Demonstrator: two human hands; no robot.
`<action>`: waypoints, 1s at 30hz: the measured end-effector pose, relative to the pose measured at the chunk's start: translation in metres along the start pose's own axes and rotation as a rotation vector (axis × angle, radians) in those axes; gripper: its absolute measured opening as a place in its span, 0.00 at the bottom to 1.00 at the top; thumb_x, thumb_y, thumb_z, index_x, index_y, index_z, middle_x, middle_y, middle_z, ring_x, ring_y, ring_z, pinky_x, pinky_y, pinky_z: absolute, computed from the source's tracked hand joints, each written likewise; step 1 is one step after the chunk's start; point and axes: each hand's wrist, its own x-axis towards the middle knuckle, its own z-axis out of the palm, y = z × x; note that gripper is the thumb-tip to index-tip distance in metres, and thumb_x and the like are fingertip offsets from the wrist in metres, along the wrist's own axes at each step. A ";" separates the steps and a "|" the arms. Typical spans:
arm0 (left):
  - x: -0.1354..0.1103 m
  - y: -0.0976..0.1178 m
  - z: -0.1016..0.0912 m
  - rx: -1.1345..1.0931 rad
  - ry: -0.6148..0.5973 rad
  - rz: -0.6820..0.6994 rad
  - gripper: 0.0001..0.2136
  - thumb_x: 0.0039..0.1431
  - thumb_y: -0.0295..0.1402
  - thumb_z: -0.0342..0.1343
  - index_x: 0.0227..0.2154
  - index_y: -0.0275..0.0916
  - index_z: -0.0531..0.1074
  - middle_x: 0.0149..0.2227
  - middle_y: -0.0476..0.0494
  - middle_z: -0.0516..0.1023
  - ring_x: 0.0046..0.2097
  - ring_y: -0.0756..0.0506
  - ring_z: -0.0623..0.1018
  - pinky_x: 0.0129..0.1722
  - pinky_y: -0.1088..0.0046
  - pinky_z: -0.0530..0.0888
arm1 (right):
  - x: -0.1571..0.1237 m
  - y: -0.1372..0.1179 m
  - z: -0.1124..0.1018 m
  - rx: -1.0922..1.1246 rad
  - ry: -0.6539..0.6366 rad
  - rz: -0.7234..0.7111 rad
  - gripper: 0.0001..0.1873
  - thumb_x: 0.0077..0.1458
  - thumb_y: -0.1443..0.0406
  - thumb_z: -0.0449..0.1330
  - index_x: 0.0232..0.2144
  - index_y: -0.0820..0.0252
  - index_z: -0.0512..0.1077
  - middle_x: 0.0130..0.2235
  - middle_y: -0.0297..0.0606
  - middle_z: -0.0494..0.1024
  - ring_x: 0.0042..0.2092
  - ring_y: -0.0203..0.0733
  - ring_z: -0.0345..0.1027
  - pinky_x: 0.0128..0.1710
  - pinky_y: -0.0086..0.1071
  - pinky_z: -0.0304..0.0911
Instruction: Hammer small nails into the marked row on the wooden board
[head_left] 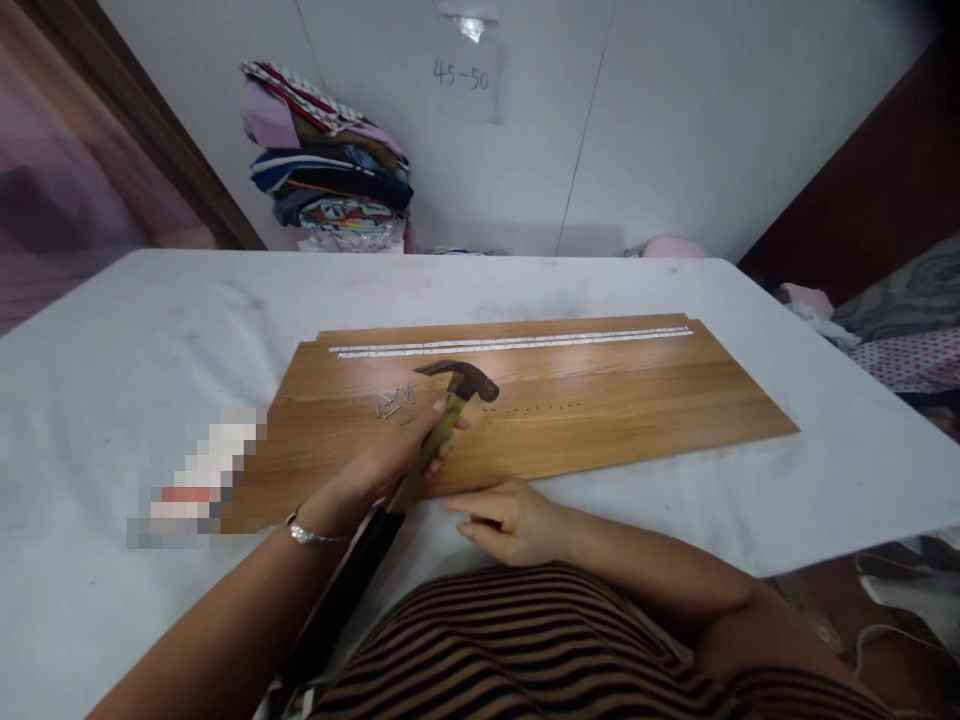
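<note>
My left hand (pixel 396 442) is closed around the upper handle of a claw hammer (pixel 409 485), just below its dark metal head. The hammer lies slanted, its black grip toward my body and its claw pointing left above a wood-grain board (pixel 637 390). Beside that hand, several thin silver nails (pixel 393 400) lie loose on the board. To the right of the hammer head runs a row of small dark spots; whether they are holes or nail tops I cannot tell. My right hand (pixel 517 525) rests at the board's front edge, thumb and forefinger apart, holding nothing.
Two white marked strips (pixel 517 342) lie along the board's far side. A white-covered table (pixel 825 480) carries the board. At its left is a blurred-out patch (pixel 210 470). Folded clothes (pixel 330 165) are stacked behind the table, against the wall.
</note>
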 end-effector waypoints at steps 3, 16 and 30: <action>-0.003 -0.007 0.002 0.035 0.007 -0.066 0.27 0.56 0.56 0.51 0.45 0.35 0.70 0.21 0.54 0.65 0.18 0.54 0.63 0.16 0.79 0.59 | -0.010 0.015 0.004 0.017 0.050 0.037 0.18 0.61 0.64 0.53 0.51 0.62 0.72 0.24 0.33 0.76 0.23 0.34 0.66 0.27 0.27 0.63; 0.005 0.003 0.005 0.243 0.080 -0.010 0.24 0.58 0.54 0.49 0.42 0.36 0.71 0.25 0.49 0.69 0.20 0.52 0.63 0.18 0.78 0.58 | -0.005 0.025 -0.010 0.028 0.183 -0.104 0.15 0.59 0.68 0.52 0.45 0.64 0.74 0.29 0.40 0.80 0.28 0.37 0.72 0.29 0.28 0.67; 0.005 0.003 0.013 0.312 0.023 0.002 0.21 0.58 0.53 0.50 0.34 0.39 0.73 0.21 0.51 0.64 0.20 0.52 0.61 0.17 0.76 0.55 | -0.005 0.031 -0.016 -0.027 0.275 0.007 0.14 0.60 0.69 0.52 0.44 0.62 0.74 0.33 0.43 0.82 0.31 0.40 0.75 0.31 0.31 0.69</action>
